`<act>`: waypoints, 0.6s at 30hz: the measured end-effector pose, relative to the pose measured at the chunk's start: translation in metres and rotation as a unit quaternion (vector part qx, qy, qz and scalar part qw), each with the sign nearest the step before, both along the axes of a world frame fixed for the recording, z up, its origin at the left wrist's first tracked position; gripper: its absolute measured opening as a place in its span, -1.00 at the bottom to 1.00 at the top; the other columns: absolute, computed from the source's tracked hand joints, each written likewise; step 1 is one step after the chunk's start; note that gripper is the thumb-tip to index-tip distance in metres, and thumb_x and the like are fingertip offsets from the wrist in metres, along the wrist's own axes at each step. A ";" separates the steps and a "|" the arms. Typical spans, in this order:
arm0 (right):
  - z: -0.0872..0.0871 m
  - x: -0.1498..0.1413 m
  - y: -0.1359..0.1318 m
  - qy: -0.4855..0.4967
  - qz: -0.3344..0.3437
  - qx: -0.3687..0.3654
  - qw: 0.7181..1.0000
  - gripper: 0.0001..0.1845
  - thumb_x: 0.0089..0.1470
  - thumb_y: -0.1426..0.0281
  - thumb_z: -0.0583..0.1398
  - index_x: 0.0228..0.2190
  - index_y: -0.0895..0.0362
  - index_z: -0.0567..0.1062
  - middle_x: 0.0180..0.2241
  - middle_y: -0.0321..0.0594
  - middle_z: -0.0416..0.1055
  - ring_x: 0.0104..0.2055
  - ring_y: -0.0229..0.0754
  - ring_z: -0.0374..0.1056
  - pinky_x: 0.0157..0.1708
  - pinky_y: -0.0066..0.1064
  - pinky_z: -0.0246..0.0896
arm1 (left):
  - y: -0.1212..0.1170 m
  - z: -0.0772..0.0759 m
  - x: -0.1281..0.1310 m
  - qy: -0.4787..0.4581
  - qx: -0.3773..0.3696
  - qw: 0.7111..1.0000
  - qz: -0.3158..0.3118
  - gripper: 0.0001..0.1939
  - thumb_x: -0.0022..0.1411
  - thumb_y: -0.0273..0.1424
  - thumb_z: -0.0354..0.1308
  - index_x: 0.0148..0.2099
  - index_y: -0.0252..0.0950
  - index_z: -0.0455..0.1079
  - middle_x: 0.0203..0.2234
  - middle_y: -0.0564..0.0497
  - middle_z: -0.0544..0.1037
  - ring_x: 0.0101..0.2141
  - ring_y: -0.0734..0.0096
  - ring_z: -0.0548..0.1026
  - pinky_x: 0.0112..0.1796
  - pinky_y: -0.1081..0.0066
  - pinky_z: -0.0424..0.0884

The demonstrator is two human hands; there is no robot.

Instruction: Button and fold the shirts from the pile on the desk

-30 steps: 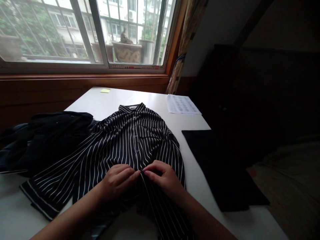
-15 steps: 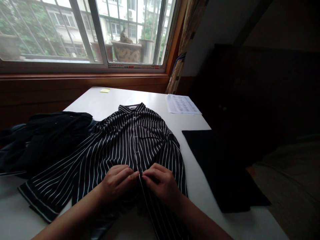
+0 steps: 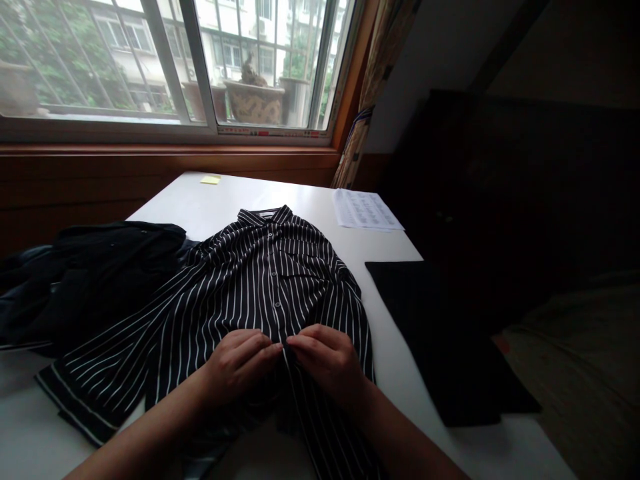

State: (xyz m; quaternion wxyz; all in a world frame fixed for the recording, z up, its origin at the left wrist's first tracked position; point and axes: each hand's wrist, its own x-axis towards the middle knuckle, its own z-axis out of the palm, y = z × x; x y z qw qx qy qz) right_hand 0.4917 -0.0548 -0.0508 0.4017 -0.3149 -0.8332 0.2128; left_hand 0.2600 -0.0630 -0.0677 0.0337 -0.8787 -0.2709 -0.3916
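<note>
At the far left I see a window (image 3: 200, 80), with bars and potted plants beyond its glass. Nearer on that side, a crumpled heap of dark clothing (image 3: 120, 273) sits on the white table (image 3: 163, 207), pressing up against the sleeve of a striped shirt (image 3: 250, 280). That sleeve stretches down to the near left, its cuff (image 3: 87, 400) spread flat. A yellow sticky note (image 3: 211, 179) lies by the table's far edge.

The black-and-white shirt takes up the middle of the table, front upward, its collar (image 3: 265, 216) at the far end and a row of buttons (image 3: 273, 273) running down towards the near side. At the lower part of that front, the person's left hand (image 3: 239, 363) has its fingertips pinched on the edge of the cloth. Just to the right, the right hand (image 3: 327, 360) pinches the same strip, thumb and fingers drawn together, the two sets of fingertips almost meeting. Whatever lies between them is too small and dark to make out.

Farther right, printed sheets (image 3: 367, 210) lie near the far corner, below a patterned curtain (image 3: 355, 143). A flat black cloth (image 3: 435, 340) lies along the right edge, well apart from the shirt.
</note>
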 end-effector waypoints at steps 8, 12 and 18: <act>-0.004 0.008 0.007 -0.038 0.031 0.011 0.999 -0.75 0.30 0.40 0.17 -0.06 0.02 0.58 -0.25 -0.16 0.59 -0.24 -0.17 0.50 -0.22 -0.31 0.42 | 0.003 0.004 0.001 0.007 -0.001 1.000 -0.014 -0.83 0.46 -0.48 -0.02 -0.04 -0.34 0.39 -0.38 -0.02 0.53 -0.40 0.42 0.50 -0.34 0.39 0.51; -0.001 0.012 0.009 -0.084 0.043 0.042 0.995 -0.75 0.31 0.40 0.15 -0.06 0.01 0.58 -0.26 -0.17 0.59 -0.26 -0.18 0.49 -0.23 -0.32 0.38 | 0.005 0.005 0.002 0.020 0.012 0.999 -0.023 -0.83 0.45 -0.49 -0.03 -0.08 -0.33 0.39 -0.39 -0.02 0.53 -0.41 0.41 0.50 -0.36 0.40 0.52; 0.000 0.012 0.007 -0.112 0.035 0.089 0.989 -0.78 0.30 0.43 0.16 -0.08 0.03 0.57 -0.29 -0.20 0.58 -0.30 -0.19 0.47 -0.25 -0.33 0.34 | 0.005 0.005 0.004 0.021 0.010 0.999 -0.027 -0.87 0.42 -0.51 0.01 -0.13 -0.35 0.39 -0.42 0.00 0.49 -0.44 0.42 0.45 -0.40 0.40 0.48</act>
